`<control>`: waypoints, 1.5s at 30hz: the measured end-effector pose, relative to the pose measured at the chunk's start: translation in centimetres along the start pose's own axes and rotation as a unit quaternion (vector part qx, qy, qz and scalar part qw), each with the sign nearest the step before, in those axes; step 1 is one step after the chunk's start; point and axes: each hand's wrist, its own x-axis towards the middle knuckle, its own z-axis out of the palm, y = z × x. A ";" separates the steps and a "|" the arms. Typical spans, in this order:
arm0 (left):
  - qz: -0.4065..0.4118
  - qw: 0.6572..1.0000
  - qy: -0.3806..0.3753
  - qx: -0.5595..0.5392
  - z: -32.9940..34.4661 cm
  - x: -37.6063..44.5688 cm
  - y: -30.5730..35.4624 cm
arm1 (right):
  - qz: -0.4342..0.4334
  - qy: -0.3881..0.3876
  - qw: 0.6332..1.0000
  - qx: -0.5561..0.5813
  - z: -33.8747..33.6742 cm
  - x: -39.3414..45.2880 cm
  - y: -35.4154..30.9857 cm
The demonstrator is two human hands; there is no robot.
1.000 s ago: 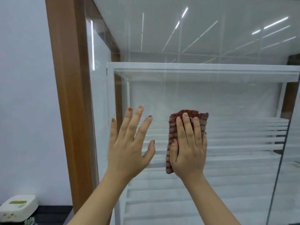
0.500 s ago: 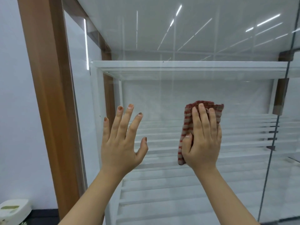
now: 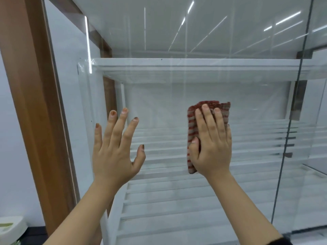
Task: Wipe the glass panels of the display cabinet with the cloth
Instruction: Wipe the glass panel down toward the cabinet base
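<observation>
The glass front panel [image 3: 203, 82] of the display cabinet fills most of the view and carries streaks of ceiling-light reflection. My right hand [image 3: 211, 144] lies flat against the glass, pressing a folded red-and-grey striped cloth [image 3: 192, 121] onto it; the cloth shows above and to the left of my fingers. My left hand [image 3: 115, 147] is held up with fingers spread, palm toward the glass, to the left of the cloth and holding nothing. Whether it touches the pane is unclear.
A brown wooden frame post [image 3: 33, 103] runs down the left side. White slatted shelves [image 3: 194, 200] sit behind the glass. A vertical seam between panels [image 3: 290, 131] is at the right. A white container [image 3: 10, 227] rests low at the left.
My right hand has slid the cloth to the right across the glass, away from my left hand. The view has shifted, so the wooden post now sits further left.
</observation>
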 end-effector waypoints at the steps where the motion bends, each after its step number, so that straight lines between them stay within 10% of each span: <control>1: -0.001 1.000 0.001 0.000 0.0 0.0 0.0 | 0.018 0.003 1.000 -0.001 -0.1 -0.1 0.8; 40: 0.024 0.999 0.003 0.023 3.9 2.9 13.4 | 0.075 0.002 0.997 0.008 -2.6 -4.6 14.5; 45: 0.019 1.000 0.002 0.025 3.9 2.8 13.4 | -0.043 -0.018 0.999 0.008 -2.3 -3.6 12.2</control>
